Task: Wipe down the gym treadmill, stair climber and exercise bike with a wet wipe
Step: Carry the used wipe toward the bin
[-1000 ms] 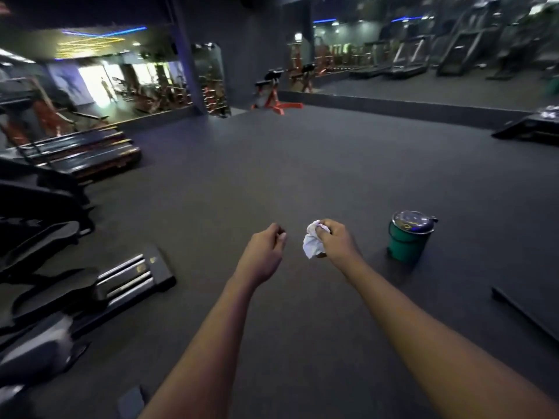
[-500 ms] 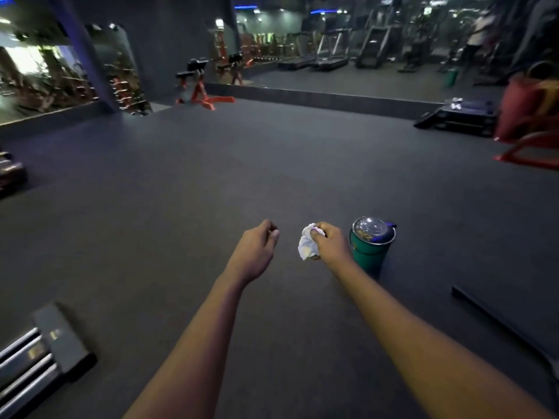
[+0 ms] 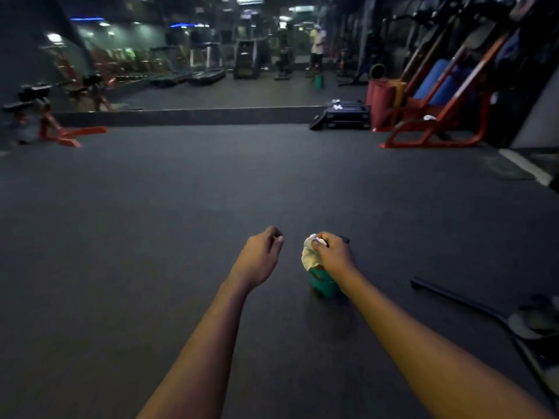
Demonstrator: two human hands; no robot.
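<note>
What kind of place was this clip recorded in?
Most likely a gym: treadmills show at the far end, a red-framed exercise machine stands at the right, and dark matting covers the open floor.

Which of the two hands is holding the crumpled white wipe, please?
The right hand grips the wipe, in front of the green container; the left hand, loosely curled beside it, holds nothing.
</note>
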